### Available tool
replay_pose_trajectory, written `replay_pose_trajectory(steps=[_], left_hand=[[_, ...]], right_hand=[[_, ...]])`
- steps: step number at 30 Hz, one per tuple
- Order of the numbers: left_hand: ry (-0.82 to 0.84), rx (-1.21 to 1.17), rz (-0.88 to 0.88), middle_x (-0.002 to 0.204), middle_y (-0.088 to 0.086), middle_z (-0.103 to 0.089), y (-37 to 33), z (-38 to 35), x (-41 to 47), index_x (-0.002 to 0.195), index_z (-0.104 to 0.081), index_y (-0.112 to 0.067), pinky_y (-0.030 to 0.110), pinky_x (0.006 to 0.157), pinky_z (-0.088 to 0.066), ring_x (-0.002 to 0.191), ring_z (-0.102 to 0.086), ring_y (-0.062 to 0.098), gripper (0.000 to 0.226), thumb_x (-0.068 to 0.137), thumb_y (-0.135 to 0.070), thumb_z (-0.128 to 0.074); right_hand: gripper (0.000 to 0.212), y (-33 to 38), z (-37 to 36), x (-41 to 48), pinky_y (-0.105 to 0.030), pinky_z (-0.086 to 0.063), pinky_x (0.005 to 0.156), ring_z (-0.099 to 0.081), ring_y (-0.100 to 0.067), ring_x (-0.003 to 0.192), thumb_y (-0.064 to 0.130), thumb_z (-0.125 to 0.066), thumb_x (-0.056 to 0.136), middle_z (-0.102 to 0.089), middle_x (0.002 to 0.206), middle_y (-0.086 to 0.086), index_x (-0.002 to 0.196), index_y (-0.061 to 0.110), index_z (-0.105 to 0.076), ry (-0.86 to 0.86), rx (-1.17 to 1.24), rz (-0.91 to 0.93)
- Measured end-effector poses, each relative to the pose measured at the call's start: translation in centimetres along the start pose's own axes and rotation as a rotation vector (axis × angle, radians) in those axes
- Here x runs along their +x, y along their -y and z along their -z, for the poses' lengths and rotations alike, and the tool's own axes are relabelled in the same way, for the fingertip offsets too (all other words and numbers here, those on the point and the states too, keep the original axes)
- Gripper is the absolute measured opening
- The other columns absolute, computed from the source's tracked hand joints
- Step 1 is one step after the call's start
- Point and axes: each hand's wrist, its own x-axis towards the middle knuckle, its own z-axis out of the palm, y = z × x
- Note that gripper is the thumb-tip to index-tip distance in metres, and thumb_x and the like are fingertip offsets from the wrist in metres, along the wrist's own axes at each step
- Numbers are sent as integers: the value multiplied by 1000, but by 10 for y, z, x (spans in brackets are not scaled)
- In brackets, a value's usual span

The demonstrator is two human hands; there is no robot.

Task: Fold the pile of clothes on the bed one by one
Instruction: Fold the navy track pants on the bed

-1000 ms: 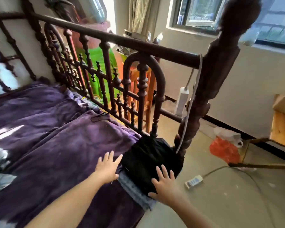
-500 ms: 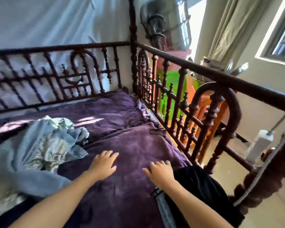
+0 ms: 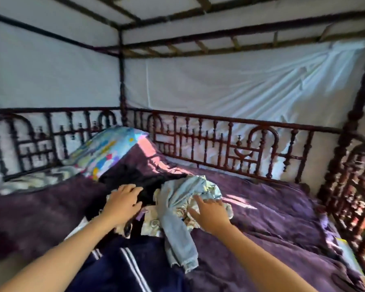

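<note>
Pile of clothes (image 3: 167,207): heaped unfolded on the bed, in the lower middle of the frame, between and under the two hands.
Left hand (image 3: 122,202): open, palm down, fingers spread and only lightly bent, resting on the black garment (image 3: 148,182) at the pile's left side. It grips nothing.
Right hand (image 3: 211,213): open, fingers straight and held together, laid over the right edge of the pile where pale blue and patterned cloth meet. Blur hides whether the fingertips press in.
Light blue denim garment (image 3: 175,228): crumpled on top of the pile, with one long part trailing toward the bottom of the frame, its end frayed.
Patterned fabric (image 3: 151,225): cream with a small print, bunched under the denim, between the hands.
Navy garment (image 3: 150,258): at the bottom centre, with white stripes, lying partly under the denim's trailing part.
Purple bedspread (image 3: 272,211): wrinkled, covers the mattress, with patches of sunlight to the right of the pile.
Pillow (image 3: 112,150): bright multicoloured print, propped at the centre left just beyond the black garment.
Zigzag cloth (image 3: 42,178): pale and flat at the left edge, beside the pillow.
Bed rail (image 3: 240,121): dark turned wood with arches, running along the far and right sides.
White cloth (image 3: 219,87): hangs behind the rail, creased at the upper right.
Canopy frame (image 3: 219,35): dark beams across the top.
</note>
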Motion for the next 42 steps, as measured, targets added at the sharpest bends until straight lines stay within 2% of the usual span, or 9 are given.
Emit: replay_pose_trajectory(steps=[8,12,16,21,25,29,33,36,42], left_hand=[[-111,12,306,144,-1,-38,105,41,-107,139,-42,-21,30,104,-30,134,-31,20,47,95,-36,-46],[-135,-14,379,140,1,-44,145,45,-136,135,-48,-19,30,102,-32,131,-37,21,44,94,-34,-50],[-174,-48,427,137,2,-47,177,48,-155,132,-52,-18,32,100,-36,129,-40,23,42,92,-33,-53],[-279,-109,435,123,8,-59,238,55,-180,119,-63,-11,41,93,-44,119,-52,30,39,86,-31,-58],[-281,-124,417,101,10,-69,306,63,-202,101,-71,-7,44,72,-54,93,-65,35,47,78,-41,-47],[-299,-171,484,116,11,-63,367,69,-214,115,-64,-6,46,88,-47,109,-55,36,33,84,-16,-67],[-233,-217,486,126,9,-57,398,55,-207,124,-58,-8,41,97,-40,119,-47,31,38,88,-18,-61],[-162,-257,460,129,7,-55,408,30,-188,127,-56,-10,38,97,-40,121,-46,29,39,90,-21,-59],[-102,-334,329,118,12,-61,419,-12,-130,119,-62,-4,42,91,-44,113,-52,35,37,84,-15,-67]], right_hand=[[53,121,17,31,-37,-23,109,-35,-24,132,44,-34,98,-45,139,-6,146,24,-22,-39,185,354],[49,160,10,29,-31,-31,106,-33,-21,133,39,-43,97,-42,141,-2,143,24,-33,-73,381,426],[48,194,4,32,-31,-34,103,-40,-20,126,36,-47,96,-42,140,0,141,23,-37,-18,400,457],[45,244,-1,47,-25,-35,101,-38,-16,126,31,-48,96,-43,138,2,139,22,-39,27,445,436],[45,294,-13,58,-18,-30,98,-38,-14,126,30,-49,96,-43,138,1,139,23,-38,70,458,391],[44,334,-27,69,-21,-29,99,-33,-17,133,29,-50,95,-42,139,-2,137,23,-39,80,463,314],[43,354,-48,75,-20,-31,86,-47,-19,116,25,-53,94,-48,132,-4,135,20,-44,93,522,209],[42,360,-66,82,-20,-34,83,-48,-17,105,24,-56,92,-53,125,-5,132,16,-47,122,543,146],[41,342,-89,132,-23,-37,84,-54,-17,103,21,-57,91,-55,120,-5,131,15,-50,104,619,-13]])
